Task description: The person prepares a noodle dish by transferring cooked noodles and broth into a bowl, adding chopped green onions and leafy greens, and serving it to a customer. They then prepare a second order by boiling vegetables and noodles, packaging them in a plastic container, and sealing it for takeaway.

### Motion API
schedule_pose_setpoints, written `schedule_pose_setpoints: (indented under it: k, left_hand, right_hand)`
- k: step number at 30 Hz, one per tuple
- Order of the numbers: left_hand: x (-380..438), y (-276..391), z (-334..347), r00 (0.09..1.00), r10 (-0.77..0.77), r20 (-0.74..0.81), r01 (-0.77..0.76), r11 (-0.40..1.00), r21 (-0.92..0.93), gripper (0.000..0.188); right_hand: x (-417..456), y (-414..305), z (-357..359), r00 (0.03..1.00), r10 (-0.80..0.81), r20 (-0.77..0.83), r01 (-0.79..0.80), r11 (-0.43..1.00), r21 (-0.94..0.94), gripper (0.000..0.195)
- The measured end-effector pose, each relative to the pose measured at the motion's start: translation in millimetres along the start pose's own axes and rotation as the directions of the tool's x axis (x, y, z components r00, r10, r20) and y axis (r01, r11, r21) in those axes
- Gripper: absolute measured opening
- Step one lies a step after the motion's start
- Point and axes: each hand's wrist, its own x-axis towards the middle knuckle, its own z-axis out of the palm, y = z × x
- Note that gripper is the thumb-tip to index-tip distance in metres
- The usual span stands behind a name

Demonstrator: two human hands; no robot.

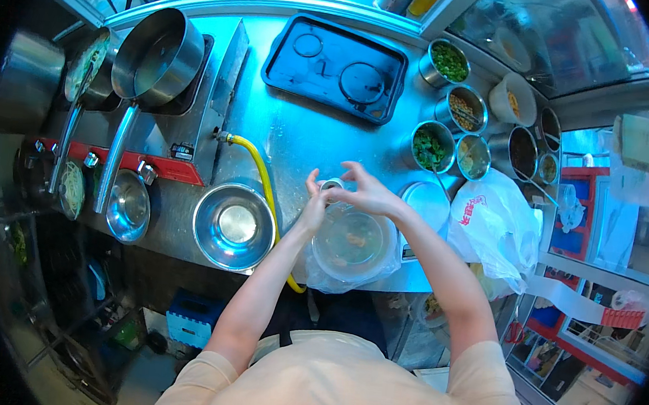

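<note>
Both my hands meet over the steel counter, around a small round whitish object (332,184), perhaps a roll of tape or a small jar. My left hand (315,203) is closed on its lower left side. From the right, my right hand (367,192) reaches over it with its thumb against it and its fingers spread. Just below the hands stands a round clear plastic container (353,245) with some food inside, on a crumpled plastic bag. An empty steel bowl (234,226) is to the left of it. A white round lid or plate (425,205) lies to the right.
A black tray (336,67) lies at the back. Steel pots of chopped greens (448,62) and other toppings stand right, above a white plastic bag (490,223). A saucepan (157,60) sits on the stove at left, its handle pointing toward me. A yellow hose (261,168) crosses the counter.
</note>
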Motion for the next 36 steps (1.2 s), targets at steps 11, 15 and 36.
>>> schedule_pose_setpoints:
  k: [11, 15, 36]
  left_hand:
    - [0, -1, 19, 0.912, 0.315, 0.262, -0.390, 0.473, 0.790, 0.069]
    - [-11, 17, 36, 0.897, 0.282, 0.340, -0.420, 0.302, 0.856, 0.074]
    - [-17, 2, 38, 0.747, 0.417, 0.518, -0.564, -0.017, 0.826, 0.061]
  right_hand:
    - [16, 40, -41, 0.979, 0.083, 0.188, -0.179, 0.791, 0.585, 0.058]
    - [-8, 58, -53, 0.962, 0.180, -0.205, 0.014, 0.716, 0.698, 0.049]
    - [-151, 41, 212, 0.847, 0.340, -0.410, 0.068, 0.695, 0.716, 0.078]
